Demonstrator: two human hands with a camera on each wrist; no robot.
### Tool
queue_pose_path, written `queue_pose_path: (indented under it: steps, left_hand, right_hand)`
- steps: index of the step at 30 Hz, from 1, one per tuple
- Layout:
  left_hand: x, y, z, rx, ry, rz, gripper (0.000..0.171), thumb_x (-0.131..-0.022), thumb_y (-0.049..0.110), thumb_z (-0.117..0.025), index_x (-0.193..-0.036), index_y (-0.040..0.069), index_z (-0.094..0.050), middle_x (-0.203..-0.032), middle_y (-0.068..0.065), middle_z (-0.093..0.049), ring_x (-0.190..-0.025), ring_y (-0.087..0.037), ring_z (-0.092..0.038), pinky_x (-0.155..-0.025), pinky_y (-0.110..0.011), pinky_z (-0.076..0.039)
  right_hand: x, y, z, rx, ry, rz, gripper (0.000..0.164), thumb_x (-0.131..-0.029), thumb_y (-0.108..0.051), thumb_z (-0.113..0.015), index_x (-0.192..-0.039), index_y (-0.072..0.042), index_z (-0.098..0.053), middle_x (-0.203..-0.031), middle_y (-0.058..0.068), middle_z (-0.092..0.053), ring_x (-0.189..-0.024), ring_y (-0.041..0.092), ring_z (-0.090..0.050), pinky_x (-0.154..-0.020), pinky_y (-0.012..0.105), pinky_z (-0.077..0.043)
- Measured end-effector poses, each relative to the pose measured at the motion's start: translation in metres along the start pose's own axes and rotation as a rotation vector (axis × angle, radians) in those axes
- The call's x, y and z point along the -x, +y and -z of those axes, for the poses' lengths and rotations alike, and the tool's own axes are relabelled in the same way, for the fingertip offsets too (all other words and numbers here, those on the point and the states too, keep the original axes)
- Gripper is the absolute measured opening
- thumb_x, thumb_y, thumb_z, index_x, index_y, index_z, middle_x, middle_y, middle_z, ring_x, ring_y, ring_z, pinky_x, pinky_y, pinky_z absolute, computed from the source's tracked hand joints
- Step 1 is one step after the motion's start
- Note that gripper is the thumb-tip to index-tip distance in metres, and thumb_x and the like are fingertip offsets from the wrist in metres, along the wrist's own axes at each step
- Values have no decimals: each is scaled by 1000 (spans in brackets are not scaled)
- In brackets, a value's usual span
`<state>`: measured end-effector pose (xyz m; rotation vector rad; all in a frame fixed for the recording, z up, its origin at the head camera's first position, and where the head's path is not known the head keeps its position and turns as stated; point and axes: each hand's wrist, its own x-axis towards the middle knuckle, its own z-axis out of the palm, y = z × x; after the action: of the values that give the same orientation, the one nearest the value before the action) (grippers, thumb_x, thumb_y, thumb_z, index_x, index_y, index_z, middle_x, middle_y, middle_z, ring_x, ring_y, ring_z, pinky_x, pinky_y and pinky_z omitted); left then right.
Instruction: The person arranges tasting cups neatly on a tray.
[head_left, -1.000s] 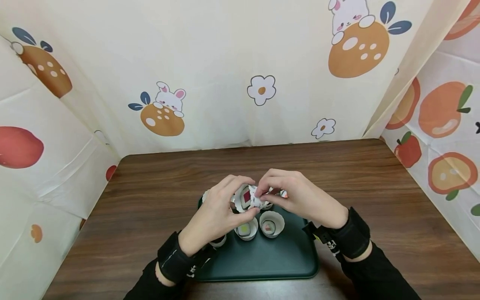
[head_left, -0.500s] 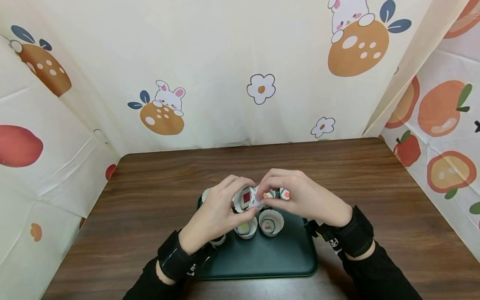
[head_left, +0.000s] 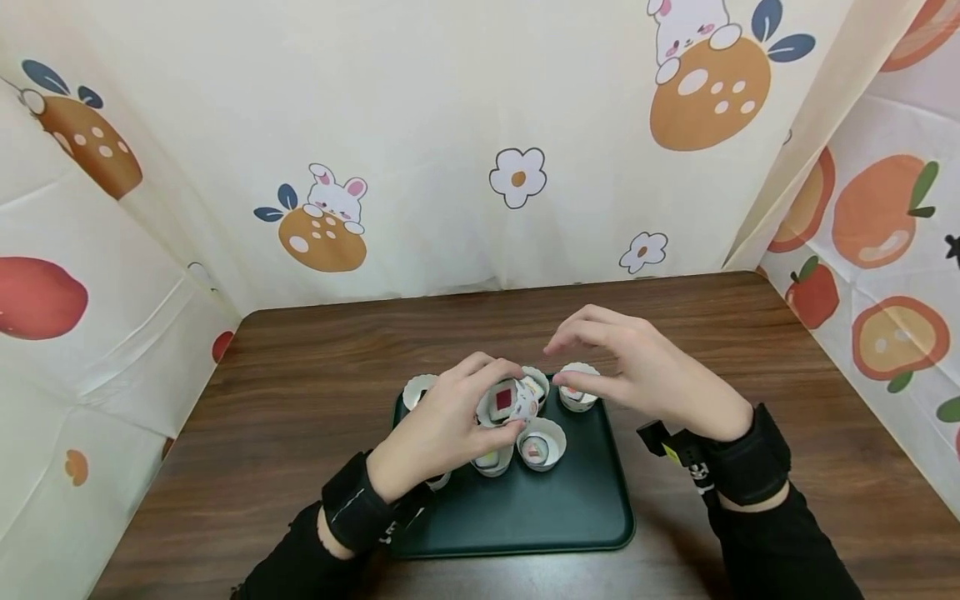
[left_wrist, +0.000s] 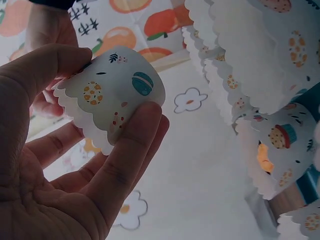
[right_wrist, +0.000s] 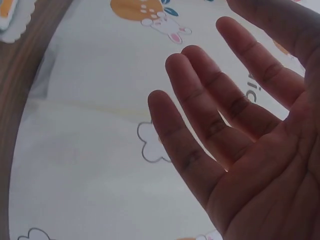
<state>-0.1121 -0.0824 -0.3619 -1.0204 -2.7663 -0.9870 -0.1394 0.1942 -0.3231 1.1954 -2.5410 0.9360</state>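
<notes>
My left hand (head_left: 450, 421) pinches a small white paper baking cup (left_wrist: 112, 92) between thumb and fingers, above the tray. In the left wrist view the cup lies tilted on its side, its scalloped rim toward the palm and little printed sweets on its wall. My right hand (head_left: 637, 371) is off to the right, fingers spread and holding nothing; in the right wrist view the palm (right_wrist: 265, 175) is bare. Nearest to it stands another paper cup (head_left: 577, 390). Beneath the left hand, a cup with a dark red square piece (head_left: 504, 399) inside is partly hidden.
A dark green tray (head_left: 540, 525) lies on the brown wooden table (head_left: 322, 358). Several paper cups stand toward its back, including one at the left (head_left: 417, 390) and one in the middle (head_left: 543, 444); small items lie in some. Printed cloth (head_left: 420, 125) hangs behind.
My right hand has let go of the paper cup and moved right and slightly up, its fingers opening. The left hand still holds the cup, nearly in place. More cups now show between the hands.
</notes>
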Motion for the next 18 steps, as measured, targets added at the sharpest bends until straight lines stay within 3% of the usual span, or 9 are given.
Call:
queue_pose_path:
  steps: [5, 11, 18]
  left_hand:
    - [-9, 7, -1, -47, -47, -55, 50, -92, 27, -86, -137, 13, -68, -119, -3, -67, -96, -11, -64, -77, -21, -57]
    - [-20, 17, -6, -94, -123, -118, 50, -93, 26, -85, -138, 13, -66, -117, -3, -65, -86, -9, -60, -70, -21, -49]
    - [-35, 31, -21, -144, -226, -208, 41, -96, 25, -80, -133, 15, -67, -111, -3, -62, -85, -11, -55, -67, -17, -45]
  right_hand:
    - [4, 2, 8, 41, 25, -25, 30, -91, -12, -87, -117, -22, -76, -119, -8, -70, -105, 8, -68, -83, 30, -59]
    - [6, 2, 15, 66, 50, -48, 31, -90, -12, -88, -117, -23, -76, -118, -9, -70, -106, 7, -69, -86, 31, -58]
    - [11, 3, 20, 57, 69, -67, 31, -91, -13, -87, -117, -25, -76, -119, -11, -69, -106, 4, -68, -87, 23, -56]
